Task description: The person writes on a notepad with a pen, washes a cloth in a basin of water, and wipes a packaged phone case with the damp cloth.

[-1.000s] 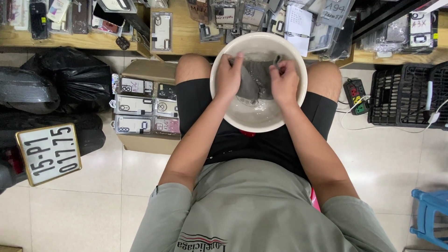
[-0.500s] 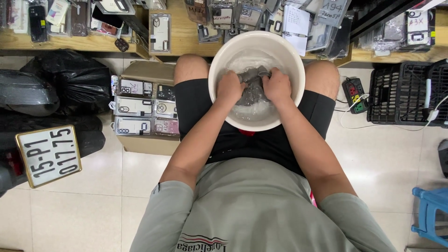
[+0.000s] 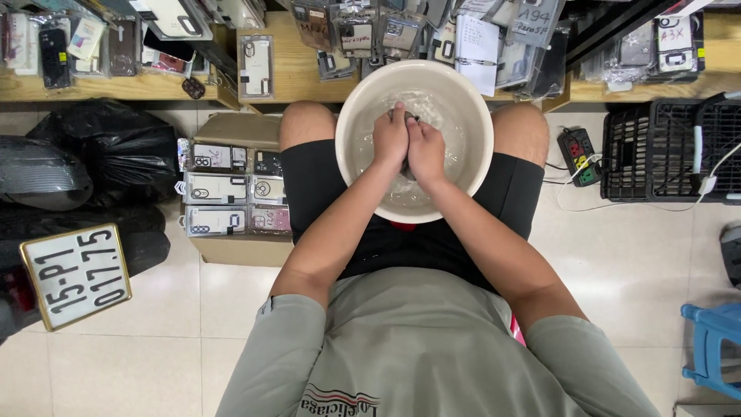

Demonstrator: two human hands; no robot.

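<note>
Between your knees, resting on your lap against the black shorts (image 3: 370, 232), sits the white basin (image 3: 363, 100) with shallow water in it — and both your hands are down inside it. Your left hand (image 3: 391, 139) and right hand (image 3: 426, 150) are pressed side by side, touching, fingers curled shut around a small grey cloth (image 3: 407, 118), of which only a dark scrap shows at the knuckles and another between the palms. Most of the cloth is hidden by your hands. To your left, just beside your thigh, a cardboard box (image 3: 231, 193) stands on the tiled floor, packed with flat packaged phone cases, and further left lie black plastic bags (image 3: 100, 147) and a pale rectangular plate (image 3: 76, 275) leaning near them. To your right, on the floor near your other knee, a power strip (image 3: 579, 154) lies with cables trailing off toward a black plastic crate (image 3: 671, 150), and a blue stool (image 3: 714, 347) shows at the edge — only partly in view. Farthest from you, past the basin's rim, a wooden shelf (image 3: 301, 73) runs across, loaded with more packaged phone cases.
</note>
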